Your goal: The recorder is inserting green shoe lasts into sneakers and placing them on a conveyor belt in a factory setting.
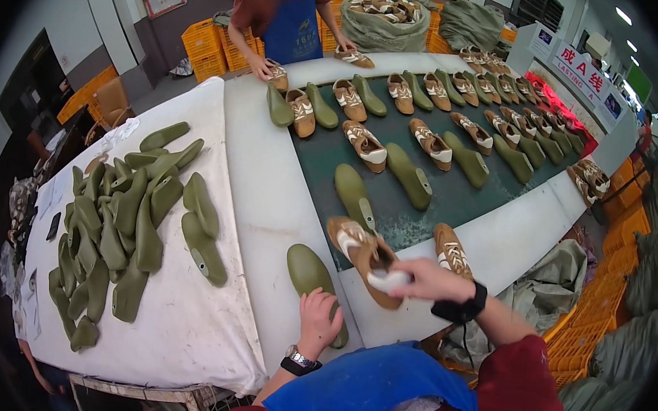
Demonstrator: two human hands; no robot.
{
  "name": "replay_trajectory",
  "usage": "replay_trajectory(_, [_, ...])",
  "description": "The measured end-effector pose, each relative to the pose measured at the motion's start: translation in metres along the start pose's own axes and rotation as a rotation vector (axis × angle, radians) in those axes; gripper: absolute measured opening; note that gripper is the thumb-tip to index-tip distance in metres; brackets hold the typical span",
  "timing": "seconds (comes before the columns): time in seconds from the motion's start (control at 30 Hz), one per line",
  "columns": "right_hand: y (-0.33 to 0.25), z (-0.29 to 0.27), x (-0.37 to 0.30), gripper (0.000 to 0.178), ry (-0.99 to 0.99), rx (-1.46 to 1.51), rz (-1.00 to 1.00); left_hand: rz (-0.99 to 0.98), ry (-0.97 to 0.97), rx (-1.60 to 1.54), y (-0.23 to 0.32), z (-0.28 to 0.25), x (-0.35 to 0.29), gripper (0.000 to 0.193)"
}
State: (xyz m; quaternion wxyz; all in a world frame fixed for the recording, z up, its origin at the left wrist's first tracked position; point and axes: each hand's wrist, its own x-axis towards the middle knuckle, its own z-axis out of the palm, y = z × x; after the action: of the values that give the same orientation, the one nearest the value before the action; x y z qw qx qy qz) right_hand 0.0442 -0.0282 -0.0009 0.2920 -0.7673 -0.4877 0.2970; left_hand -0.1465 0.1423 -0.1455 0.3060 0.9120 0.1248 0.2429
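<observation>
My left hand (318, 320) is curled over the heel end of an olive-green shoe last (305, 269), which lies on the pale table edge in front of me. My right hand (423, 281) grips a brown sneaker with white stripes (351, 240) at its heel, where a white patch shows blurred under the fingers. The sneaker tilts over the corner of the green belt, its toe touching or overlapping another green last (353, 196). Just beyond my right hand stands a second brown sneaker (451, 250) on the white ledge.
Pairs of sneakers and lasts line the green belt (325, 159). A heap of lasts (115, 220) covers the white-clothed table (171, 340) at left. Across the table a person in a blue apron (293, 29) handles sneakers. Orange crates (595, 311) stand at right.
</observation>
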Motion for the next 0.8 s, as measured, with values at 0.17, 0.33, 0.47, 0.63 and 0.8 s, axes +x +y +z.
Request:
replay_trajectory(0.17, [0.021,-0.019,0.120,0.037,0.113,-0.039,-0.025,-0.009,0.002,-0.003,0.001,0.000,0.002,0.024])
replay_trajectory(0.33, [0.040,-0.009,0.217,0.031,0.142,0.170,0.175,-0.035,-0.027,-0.017,-0.002,-0.001,0.000,0.024])
replay_trajectory(0.47, [0.095,0.029,0.268,0.035,0.320,-0.207,0.158,-0.057,-0.058,-0.019,0.000,-0.004,0.001,0.024])
replay_trajectory(0.63, [0.135,0.043,0.265,0.061,0.289,-0.128,0.156,-0.051,-0.063,-0.023,-0.002,-0.003,0.002,0.025])
replay_trajectory(0.8, [0.124,0.043,0.231,0.043,0.073,-0.275,0.090,-0.021,-0.035,-0.002,-0.004,-0.001,0.002,0.024])
